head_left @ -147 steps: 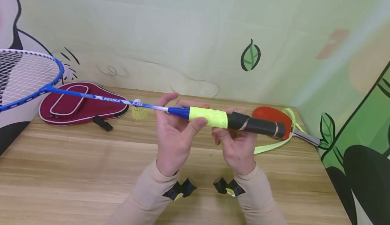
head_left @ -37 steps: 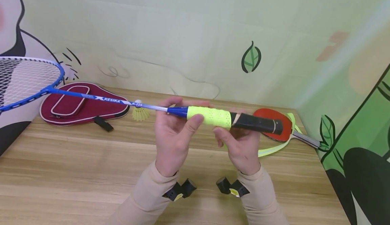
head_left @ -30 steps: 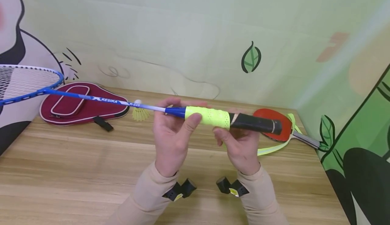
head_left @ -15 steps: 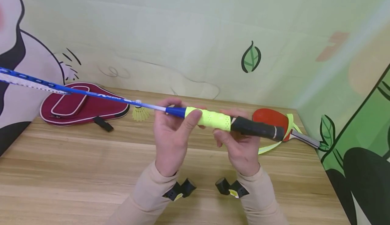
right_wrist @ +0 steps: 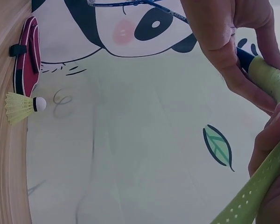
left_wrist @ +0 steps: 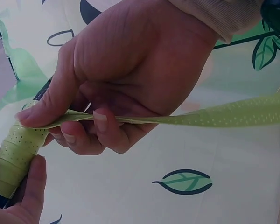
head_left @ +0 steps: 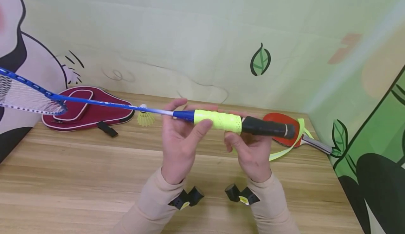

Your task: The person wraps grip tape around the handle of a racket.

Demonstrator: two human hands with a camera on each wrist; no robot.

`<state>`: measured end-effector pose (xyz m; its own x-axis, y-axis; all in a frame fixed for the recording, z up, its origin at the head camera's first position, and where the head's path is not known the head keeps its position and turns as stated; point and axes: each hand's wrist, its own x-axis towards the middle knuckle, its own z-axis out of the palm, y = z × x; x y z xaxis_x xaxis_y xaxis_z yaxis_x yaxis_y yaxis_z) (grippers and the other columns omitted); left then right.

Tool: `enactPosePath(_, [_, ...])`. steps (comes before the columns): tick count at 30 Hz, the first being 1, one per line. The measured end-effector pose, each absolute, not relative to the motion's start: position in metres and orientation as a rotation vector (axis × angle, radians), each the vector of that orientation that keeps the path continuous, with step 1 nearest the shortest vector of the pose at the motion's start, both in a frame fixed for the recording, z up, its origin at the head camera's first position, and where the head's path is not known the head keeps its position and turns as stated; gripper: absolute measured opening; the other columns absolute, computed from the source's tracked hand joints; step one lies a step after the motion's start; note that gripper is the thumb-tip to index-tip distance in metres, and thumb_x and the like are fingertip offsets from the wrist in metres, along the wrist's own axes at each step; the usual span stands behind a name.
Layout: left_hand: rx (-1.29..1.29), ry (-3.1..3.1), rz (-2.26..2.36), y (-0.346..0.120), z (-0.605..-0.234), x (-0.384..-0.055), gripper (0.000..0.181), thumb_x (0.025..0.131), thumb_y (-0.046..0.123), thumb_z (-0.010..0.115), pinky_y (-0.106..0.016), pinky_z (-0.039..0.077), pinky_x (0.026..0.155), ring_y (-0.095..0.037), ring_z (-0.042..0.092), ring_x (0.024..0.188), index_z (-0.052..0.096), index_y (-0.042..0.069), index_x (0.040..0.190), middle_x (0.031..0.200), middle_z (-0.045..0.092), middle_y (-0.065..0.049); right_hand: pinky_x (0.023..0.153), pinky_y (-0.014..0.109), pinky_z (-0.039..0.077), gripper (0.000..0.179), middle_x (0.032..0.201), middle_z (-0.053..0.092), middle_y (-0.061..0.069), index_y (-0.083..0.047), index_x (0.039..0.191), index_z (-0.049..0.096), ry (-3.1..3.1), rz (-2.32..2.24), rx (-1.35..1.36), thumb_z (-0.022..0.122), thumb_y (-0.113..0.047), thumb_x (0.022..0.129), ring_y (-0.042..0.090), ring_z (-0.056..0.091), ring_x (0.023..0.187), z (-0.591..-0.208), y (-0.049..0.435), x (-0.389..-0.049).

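Note:
A blue badminton racket [head_left: 120, 104] is held level, its strung head partly beyond the left edge of the head view. Neon-yellow perforated grip tape [head_left: 218, 120] is wound around the upper handle; the handle's lower end [head_left: 269, 127] shows black. My left hand [head_left: 178, 146] holds the handle at the blue cone, thumb on the wound tape. At the winding's lower edge my right hand [head_left: 253, 153] pinches the tape, its fingers partly behind the handle. From this hand a loose tape strip [left_wrist: 228, 112] runs off to the right in the left wrist view.
On the wooden table [head_left: 95, 177], a maroon paddle case [head_left: 107, 109] and a yellow shuttlecock [head_left: 145, 117] lie at the back left. A red table tennis paddle [head_left: 280, 116] lies at the right, the yellow strip passing over it. A printed backdrop [head_left: 190, 51] stands behind.
The racket has turned about its shaft, its head going from flat-on to edge-on to slanted. Since the oldest frame the yellow winding reaches slightly further down the black handle. Both hands stay nearly in place.

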<state>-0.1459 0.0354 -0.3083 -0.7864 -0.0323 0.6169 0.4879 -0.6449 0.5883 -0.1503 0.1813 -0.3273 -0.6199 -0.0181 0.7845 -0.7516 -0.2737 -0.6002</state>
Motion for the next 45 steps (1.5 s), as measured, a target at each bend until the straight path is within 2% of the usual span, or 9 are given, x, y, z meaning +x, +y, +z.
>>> enactPosePath(6, [-0.775, -1.164, -2.454, 0.0350, -0.3094, -0.1467, 0.050, 0.088, 0.013, 0.073, -0.027, 0.055, 0.078, -0.023, 0.068, 0.092, 0.036, 0.011, 0.122, 0.100, 0.066, -0.009, 0.043, 0.024, 0.043, 0.052, 0.090, 0.064, 0.004, 0.008, 0.127, 0.052, -1.437, 1.978, 0.969, 0.076, -0.006, 0.083, 0.014, 0.053, 0.054, -0.3288, 0.1807, -0.1496])
enactPosePath(14, [-0.744, -1.149, -2.466, 0.0362, -0.3096, -0.1473, 0.051, 0.085, 0.020, 0.077, -0.031, 0.059, 0.067, -0.019, 0.066, 0.075, 0.040, 0.009, 0.119, 0.089, 0.057, -0.007, 0.047, 0.024, 0.045, 0.046, 0.094, 0.065, 0.007, 0.010, 0.118, 0.053, -1.392, 1.984, 0.999, 0.077, -0.002, 0.081, 0.015, 0.054, 0.057, -0.3282, 0.1802, -0.1470])
enactPosePath(16, [-0.732, -1.153, -2.460, 0.0362, -0.3093, -0.1474, 0.052, 0.084, 0.020, 0.078, -0.028, 0.057, 0.066, -0.016, 0.063, 0.073, 0.040, 0.010, 0.118, 0.088, 0.056, -0.005, 0.047, 0.023, 0.045, 0.044, 0.098, 0.063, 0.008, 0.011, 0.116, 0.053, -1.385, 1.983, 1.002, 0.077, -0.003, 0.081, 0.015, 0.054, 0.056, -0.3275, 0.1798, -0.1467])
enactPosePath(20, [-0.834, -1.063, -2.503, 0.0369, -0.3085, -0.1488, 0.059, 0.085, 0.010, 0.076, -0.030, 0.055, 0.080, -0.024, 0.065, 0.092, 0.035, 0.013, 0.126, 0.103, 0.064, -0.010, 0.047, 0.023, 0.046, 0.042, 0.098, 0.061, 0.009, 0.011, 0.112, 0.051, -1.378, 1.983, 0.999, 0.077, -0.004, 0.082, 0.015, 0.054, 0.055, -0.3271, 0.1786, -0.1473])
enactPosePath(23, [-0.980, -0.937, -2.553, 0.0382, -0.3079, -0.1506, 0.068, 0.085, -0.002, 0.072, -0.043, 0.050, 0.096, -0.035, 0.062, 0.109, 0.027, 0.018, 0.133, 0.119, 0.062, -0.018, 0.045, 0.024, 0.046, 0.041, 0.091, 0.061, 0.009, 0.011, 0.111, 0.052, -1.385, 1.983, 0.984, 0.077, -0.007, 0.083, 0.015, 0.053, 0.054, -0.3265, 0.1774, -0.1492])
enactPosePath(27, [-1.061, -0.899, -2.534, 0.0387, -0.3066, -0.1509, 0.072, 0.086, -0.007, 0.068, -0.051, 0.048, 0.098, -0.036, 0.063, 0.108, 0.022, 0.018, 0.136, 0.118, 0.062, -0.020, 0.043, 0.024, 0.045, 0.040, 0.086, 0.062, 0.008, 0.008, 0.110, 0.055, -1.391, 1.993, 0.983, 0.077, -0.009, 0.082, 0.015, 0.052, 0.052, -0.3262, 0.1773, -0.1516])
enactPosePath(35, [-0.986, -0.982, -2.460, 0.0370, -0.3069, -0.1506, 0.064, 0.087, 0.001, 0.071, -0.040, 0.055, 0.086, -0.033, 0.068, 0.098, 0.027, 0.014, 0.133, 0.107, 0.068, -0.014, 0.043, 0.025, 0.044, 0.042, 0.087, 0.067, 0.008, 0.007, 0.114, 0.057, -1.427, 2.000, 0.999, 0.078, -0.006, 0.080, 0.016, 0.052, 0.054, -0.3270, 0.1801, -0.1522])
enactPosePath(40, [-0.920, -1.025, -2.431, 0.0356, -0.3078, -0.1508, 0.062, 0.086, 0.007, 0.074, -0.034, 0.055, 0.082, -0.029, 0.069, 0.094, 0.030, 0.013, 0.129, 0.103, 0.070, -0.012, 0.044, 0.024, 0.045, 0.040, 0.100, 0.067, 0.011, 0.008, 0.112, 0.057, -1.445, 1.950, 0.995, 0.079, -0.003, 0.079, 0.014, 0.055, 0.056, -0.3272, 0.1817, -0.1519])
enactPosePath(45, [-0.831, -1.074, -2.426, 0.0348, -0.3076, -0.1494, 0.062, 0.084, 0.013, 0.077, -0.028, 0.054, 0.075, -0.023, 0.068, 0.090, 0.032, 0.011, 0.127, 0.098, 0.070, -0.009, 0.046, 0.021, 0.048, 0.050, 0.103, 0.063, 0.007, 0.006, 0.122, 0.054, -1.458, 1.919, 0.985, 0.079, -0.004, 0.079, 0.012, 0.056, 0.057, -0.3286, 0.1823, -0.1502])
